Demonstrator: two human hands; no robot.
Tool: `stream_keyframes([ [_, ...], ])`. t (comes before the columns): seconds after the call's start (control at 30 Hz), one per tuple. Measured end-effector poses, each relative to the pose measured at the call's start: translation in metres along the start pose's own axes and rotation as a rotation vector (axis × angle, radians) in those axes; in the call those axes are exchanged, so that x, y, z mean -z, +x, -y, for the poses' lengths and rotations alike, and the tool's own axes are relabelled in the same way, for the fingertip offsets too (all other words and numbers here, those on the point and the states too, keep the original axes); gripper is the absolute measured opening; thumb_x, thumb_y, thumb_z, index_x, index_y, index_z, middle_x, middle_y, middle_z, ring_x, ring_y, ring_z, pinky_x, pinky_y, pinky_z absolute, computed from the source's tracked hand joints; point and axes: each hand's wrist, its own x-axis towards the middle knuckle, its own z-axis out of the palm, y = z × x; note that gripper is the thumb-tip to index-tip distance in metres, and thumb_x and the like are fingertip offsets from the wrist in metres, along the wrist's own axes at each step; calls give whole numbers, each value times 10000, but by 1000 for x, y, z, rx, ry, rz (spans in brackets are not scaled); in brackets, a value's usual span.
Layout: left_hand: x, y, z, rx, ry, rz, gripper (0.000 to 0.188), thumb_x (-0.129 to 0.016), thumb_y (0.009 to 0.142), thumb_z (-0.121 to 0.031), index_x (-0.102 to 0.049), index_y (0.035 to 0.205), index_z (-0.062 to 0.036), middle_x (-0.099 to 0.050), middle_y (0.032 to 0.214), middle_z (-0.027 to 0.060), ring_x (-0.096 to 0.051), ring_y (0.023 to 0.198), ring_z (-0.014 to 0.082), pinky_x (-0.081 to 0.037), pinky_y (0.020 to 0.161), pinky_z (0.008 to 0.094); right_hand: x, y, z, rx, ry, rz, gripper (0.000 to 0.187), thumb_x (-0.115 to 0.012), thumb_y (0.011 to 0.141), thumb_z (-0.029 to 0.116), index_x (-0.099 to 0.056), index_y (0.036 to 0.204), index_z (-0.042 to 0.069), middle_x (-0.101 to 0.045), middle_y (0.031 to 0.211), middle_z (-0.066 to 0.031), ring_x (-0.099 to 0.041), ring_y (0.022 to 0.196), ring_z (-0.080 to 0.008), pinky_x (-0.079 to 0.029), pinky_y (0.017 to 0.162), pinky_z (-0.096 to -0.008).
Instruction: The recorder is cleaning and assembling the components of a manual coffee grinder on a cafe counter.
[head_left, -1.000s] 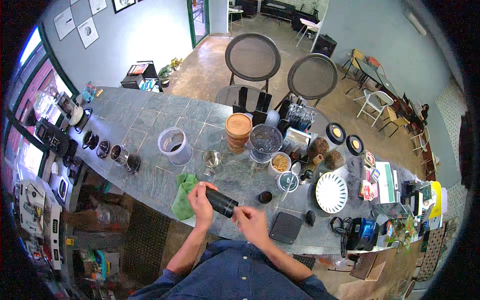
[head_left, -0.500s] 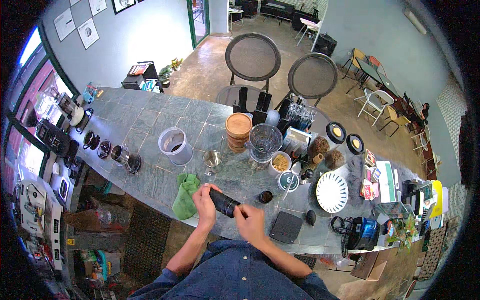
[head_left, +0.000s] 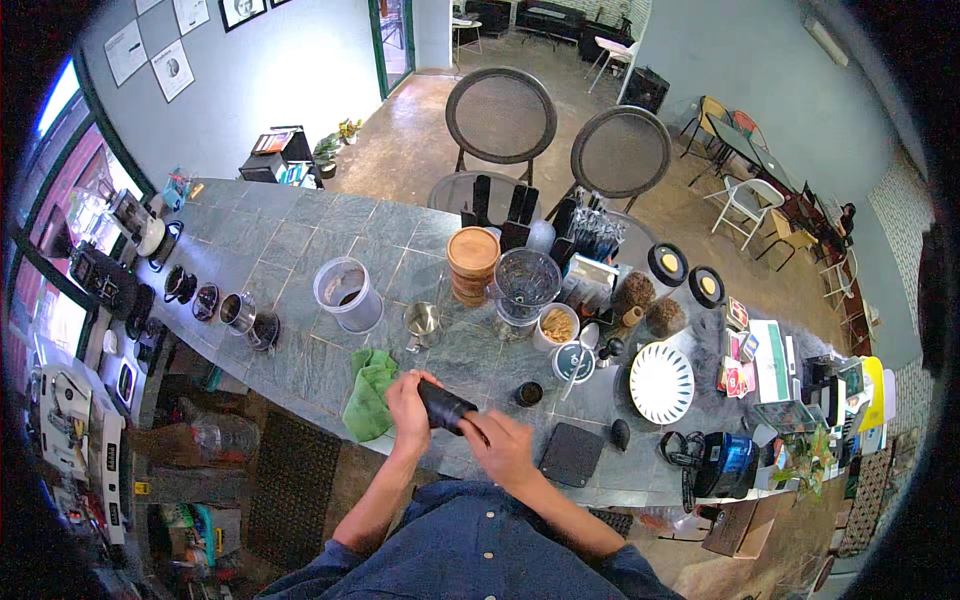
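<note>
Currently the left hand [head_left: 407, 414] is wrapped around a dark black cylindrical canister [head_left: 446, 408], tilted above the near edge of a grey stone-tiled counter [head_left: 300, 345]. At the canister's right end are the right hand's [head_left: 503, 450] fingers — whether gripping, I cannot tell. Left of the canister lies a crumpled green cloth [head_left: 369, 397]; beyond it, a silver metal cup [head_left: 422, 320]; to its right — a flat black square slab [head_left: 572, 455].
</note>
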Motion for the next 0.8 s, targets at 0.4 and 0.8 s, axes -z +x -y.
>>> stream_keyframes([
  [0.4,-1,5,-1,-3,-117,-1,307,-506,988,-204,-632,812,14,-650,765,115,-628,698,215,-511,690,343,9,3,22,-246,173,54,175,-792,863,137,-739,1016,70,-671,804,-80,-630,590,-197,-495,535,-349],
  [0.8,3,1,0,154,-68,22,334,-505,987,-232,-638,796,8,-661,754,117,-635,654,209,-522,649,331,8,6,-1,124,-43,68,227,-861,782,189,-743,949,89,-620,752,-65,-618,577,-238,-490,508,-361],
])
